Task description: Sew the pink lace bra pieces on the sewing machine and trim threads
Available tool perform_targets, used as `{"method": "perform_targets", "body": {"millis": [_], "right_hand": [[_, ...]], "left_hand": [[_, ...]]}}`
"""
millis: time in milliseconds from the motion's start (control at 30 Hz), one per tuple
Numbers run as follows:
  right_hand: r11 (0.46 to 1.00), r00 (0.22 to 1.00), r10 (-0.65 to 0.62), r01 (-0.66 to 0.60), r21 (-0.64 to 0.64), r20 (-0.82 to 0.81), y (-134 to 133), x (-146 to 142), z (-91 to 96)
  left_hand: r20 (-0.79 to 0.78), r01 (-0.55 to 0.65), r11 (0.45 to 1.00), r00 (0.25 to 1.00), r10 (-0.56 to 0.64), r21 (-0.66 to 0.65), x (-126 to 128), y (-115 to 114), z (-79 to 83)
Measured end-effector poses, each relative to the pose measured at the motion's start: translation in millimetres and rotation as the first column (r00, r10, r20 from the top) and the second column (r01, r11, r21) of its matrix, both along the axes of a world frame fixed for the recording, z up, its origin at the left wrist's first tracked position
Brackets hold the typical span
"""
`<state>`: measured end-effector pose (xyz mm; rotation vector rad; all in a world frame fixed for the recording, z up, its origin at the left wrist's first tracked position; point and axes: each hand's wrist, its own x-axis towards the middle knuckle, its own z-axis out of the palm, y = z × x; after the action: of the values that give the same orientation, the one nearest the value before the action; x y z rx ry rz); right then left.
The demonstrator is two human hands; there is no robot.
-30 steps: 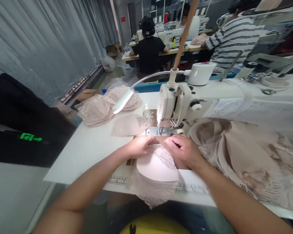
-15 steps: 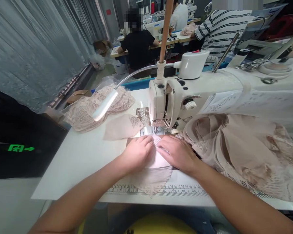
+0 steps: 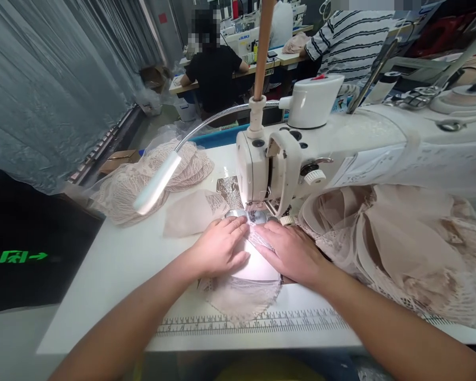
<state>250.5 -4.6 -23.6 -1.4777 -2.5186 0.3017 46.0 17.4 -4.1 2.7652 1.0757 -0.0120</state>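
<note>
My left hand (image 3: 220, 246) and my right hand (image 3: 291, 251) lie flat, fingers stretched out, on a pale lace-covered cup piece (image 3: 249, 275) on the white table (image 3: 115, 275). The fingertips of both hands reach toward the needle area (image 3: 257, 214) of a white sewing machine (image 3: 341, 148). The piece's lace edge hangs toward the ruler strip (image 3: 254, 323) at the table front. The needle itself is partly hidden by the machine head.
A gooseneck lamp (image 3: 156, 182) hangs over a beige cut piece (image 3: 190, 211). A stack of lace cups (image 3: 150, 177) sits at the far left, a heap of beige fabric (image 3: 400, 238) at the right. Other people sit at sewing tables behind.
The lace piece has been pushed forward from the table front up to the needle area. Both hands went from pinching its top edge to lying flat on it.
</note>
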Motion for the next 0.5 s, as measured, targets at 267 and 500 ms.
{"method": "perform_targets", "body": {"millis": [267,500], "right_hand": [[0.998,0.998,-0.061,0.062,-0.021,0.030,2,-3,-0.4],[0.997,0.997,-0.077,0.077,-0.001,-0.030,2,-4,-1.0]], "left_hand": [[-0.023,0.080,0.996,0.996,-0.081,-0.042,-2,15,-1.2],[-0.087,0.160,0.984,0.982,-0.166,-0.081,-8,27,10.6]]}}
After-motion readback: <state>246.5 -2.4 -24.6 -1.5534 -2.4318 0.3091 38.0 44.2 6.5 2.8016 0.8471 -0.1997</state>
